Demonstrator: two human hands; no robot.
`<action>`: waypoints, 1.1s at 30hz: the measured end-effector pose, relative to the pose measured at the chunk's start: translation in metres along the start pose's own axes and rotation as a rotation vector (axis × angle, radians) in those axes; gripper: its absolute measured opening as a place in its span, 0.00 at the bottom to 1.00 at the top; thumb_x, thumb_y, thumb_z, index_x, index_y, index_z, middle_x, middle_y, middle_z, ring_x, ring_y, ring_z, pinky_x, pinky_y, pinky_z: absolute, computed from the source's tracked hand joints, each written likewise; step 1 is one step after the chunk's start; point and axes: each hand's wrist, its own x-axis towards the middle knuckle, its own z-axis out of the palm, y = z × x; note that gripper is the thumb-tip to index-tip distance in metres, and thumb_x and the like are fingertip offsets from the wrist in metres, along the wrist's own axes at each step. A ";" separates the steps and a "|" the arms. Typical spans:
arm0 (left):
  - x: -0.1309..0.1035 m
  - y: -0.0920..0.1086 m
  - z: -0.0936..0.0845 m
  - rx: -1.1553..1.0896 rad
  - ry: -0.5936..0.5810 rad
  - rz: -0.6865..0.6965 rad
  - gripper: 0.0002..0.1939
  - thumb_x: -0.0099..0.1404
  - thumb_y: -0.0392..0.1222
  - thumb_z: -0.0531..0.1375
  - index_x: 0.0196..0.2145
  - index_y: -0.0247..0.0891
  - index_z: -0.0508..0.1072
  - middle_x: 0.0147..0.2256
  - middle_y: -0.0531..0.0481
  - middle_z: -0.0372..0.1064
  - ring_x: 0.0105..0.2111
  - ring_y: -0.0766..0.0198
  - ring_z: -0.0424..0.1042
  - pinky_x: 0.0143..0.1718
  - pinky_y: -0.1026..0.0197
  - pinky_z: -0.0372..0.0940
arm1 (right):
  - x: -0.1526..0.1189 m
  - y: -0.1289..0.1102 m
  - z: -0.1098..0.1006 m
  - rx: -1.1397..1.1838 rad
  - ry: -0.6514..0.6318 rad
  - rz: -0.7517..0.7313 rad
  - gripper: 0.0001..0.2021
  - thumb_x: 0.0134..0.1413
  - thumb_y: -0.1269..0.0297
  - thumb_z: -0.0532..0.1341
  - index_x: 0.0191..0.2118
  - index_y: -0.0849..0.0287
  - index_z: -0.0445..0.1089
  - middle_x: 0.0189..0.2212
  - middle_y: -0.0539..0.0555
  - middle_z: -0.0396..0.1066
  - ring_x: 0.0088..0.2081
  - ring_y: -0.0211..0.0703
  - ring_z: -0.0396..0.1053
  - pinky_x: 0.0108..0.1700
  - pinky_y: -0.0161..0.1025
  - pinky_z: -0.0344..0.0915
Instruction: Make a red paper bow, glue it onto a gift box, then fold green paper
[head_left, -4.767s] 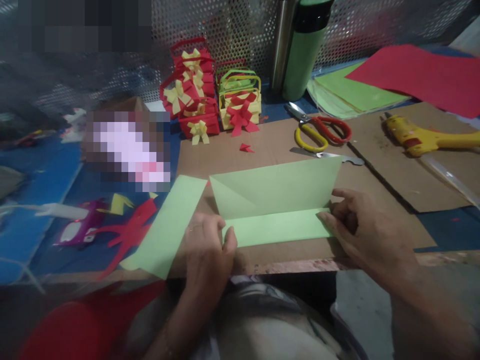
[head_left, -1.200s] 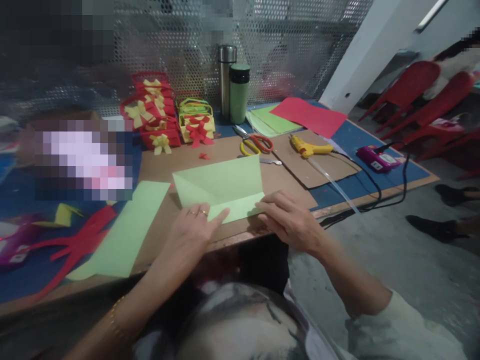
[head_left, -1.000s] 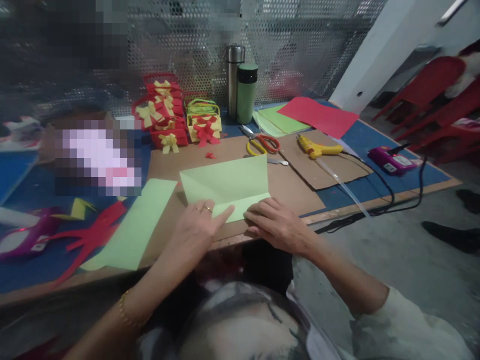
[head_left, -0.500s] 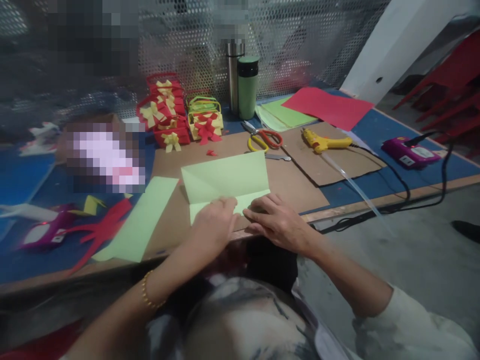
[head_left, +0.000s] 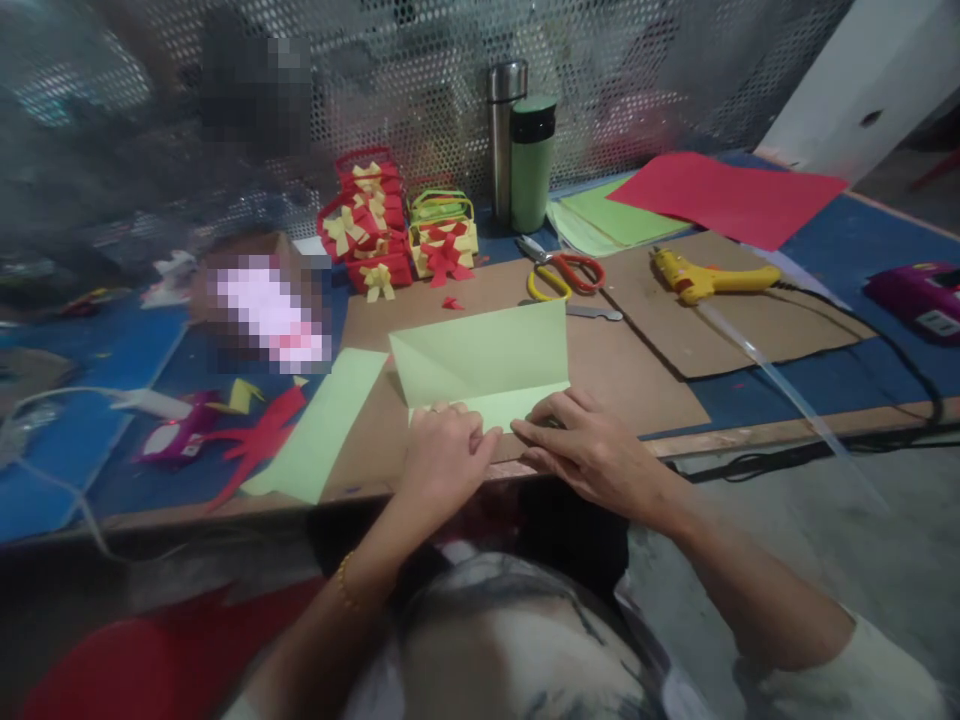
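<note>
Both hands (head_left: 450, 448) on folded green paper (head_left: 487, 350) | fingers (head_left: 546, 437) half-curled, grip unclear | near edge partly hidden

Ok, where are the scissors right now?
In the head view, the scissors lie right of centre, beyond the folded green paper, with the green flask behind them and the yellow glue gun to their right.
</note>
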 end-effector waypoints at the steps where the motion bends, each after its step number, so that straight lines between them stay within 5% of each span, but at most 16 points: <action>1: 0.000 -0.001 0.000 0.000 -0.005 -0.010 0.18 0.69 0.44 0.60 0.22 0.40 0.67 0.25 0.49 0.68 0.35 0.56 0.67 0.38 0.54 0.53 | 0.000 0.000 0.000 -0.001 0.002 0.002 0.15 0.72 0.61 0.55 0.52 0.60 0.76 0.39 0.60 0.71 0.40 0.48 0.64 0.42 0.46 0.67; 12: -0.009 -0.018 -0.015 -0.034 -0.060 -0.084 0.20 0.66 0.38 0.57 0.18 0.40 0.55 0.24 0.51 0.65 0.35 0.57 0.65 0.37 0.55 0.50 | -0.002 0.002 0.000 0.022 -0.003 0.019 0.14 0.71 0.61 0.57 0.53 0.60 0.76 0.40 0.61 0.71 0.42 0.50 0.65 0.44 0.48 0.67; 33: -0.031 -0.081 -0.038 0.145 -0.160 -0.115 0.18 0.66 0.38 0.51 0.18 0.41 0.60 0.24 0.49 0.67 0.32 0.56 0.66 0.34 0.55 0.51 | -0.005 0.002 -0.001 0.061 -0.010 0.041 0.15 0.69 0.63 0.58 0.57 0.56 0.74 0.42 0.60 0.72 0.43 0.50 0.68 0.45 0.48 0.67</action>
